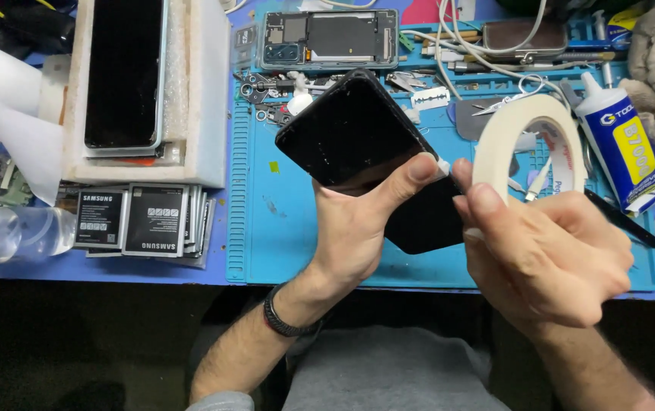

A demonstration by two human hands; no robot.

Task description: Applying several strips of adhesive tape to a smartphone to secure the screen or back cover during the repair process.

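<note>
left hand [358, 228] clamps phone [358, 144] | right hand [548, 251] grips tape roll [525, 125], partly hiding phone

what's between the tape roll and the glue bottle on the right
In the head view, only a narrow strip of blue mat separates the masking tape roll, held in the right hand, from the glue bottle.

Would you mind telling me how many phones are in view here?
3, perhaps more hidden in the clutter: a black phone gripped by the left hand, a phone in the white foam tray at top left, and an opened phone at top centre.
</note>
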